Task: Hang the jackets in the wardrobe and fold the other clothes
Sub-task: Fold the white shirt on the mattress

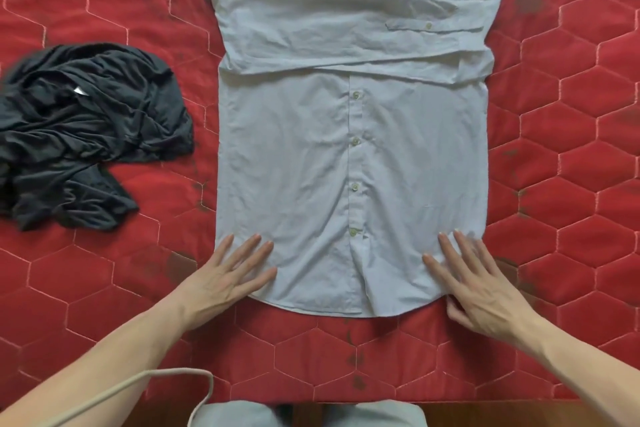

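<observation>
Both hands, left (pixel 228 277) and right (pixel 481 288), flat and released on white shirt (pixel 311 156) hem; crumpled black garment (pixel 86 128) at frame left on red quilt (pixel 561 156).

Both hands flat, palms down, fingers spread.
Left hand (pixel 227 276) reaches in from the lower left on a bare forearm, its 4 fingers pointing up and right. Right hand (pixel 479 282) mirrors it from the lower right, fingers angled up and left, thumb tucked low. Neither hand grips anything.
</observation>
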